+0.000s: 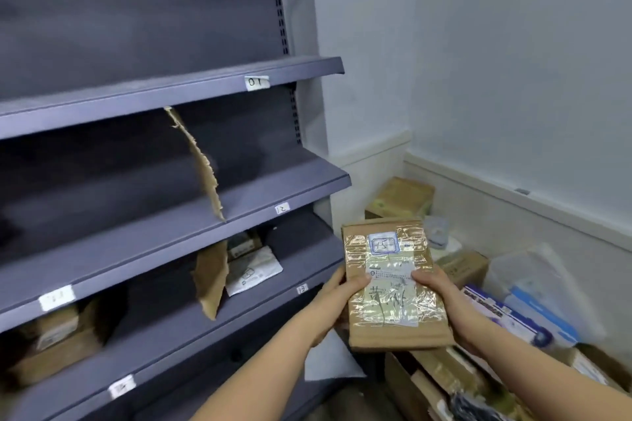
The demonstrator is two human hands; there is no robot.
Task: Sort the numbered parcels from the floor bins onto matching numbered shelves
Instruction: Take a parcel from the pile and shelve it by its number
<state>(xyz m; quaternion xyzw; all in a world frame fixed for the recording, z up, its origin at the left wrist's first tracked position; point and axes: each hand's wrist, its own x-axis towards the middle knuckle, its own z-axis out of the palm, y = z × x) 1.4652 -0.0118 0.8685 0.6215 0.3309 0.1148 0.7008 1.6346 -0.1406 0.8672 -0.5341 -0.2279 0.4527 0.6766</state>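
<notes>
Gripping taped brown parcel (pixel 393 284) by side edges: left hand (pixel 333 304), right hand (pixel 441 301), fingers curled.

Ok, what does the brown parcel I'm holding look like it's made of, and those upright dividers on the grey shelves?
Brown taped parcel: apparently cardboard, matte tan, wrapped in glossy clear tape that wrinkles and glares. Upright brown divider: likely torn cardboard, given its ragged edge. Grey shelves: probably painted metal, judging by the slotted uprights.

Shelves (pixel 171 92) stand left; parcel (pixel 393 284) held right of them, between both hands, above floor boxes (pixel 461 267) by wall (pixel 513 79).
</notes>
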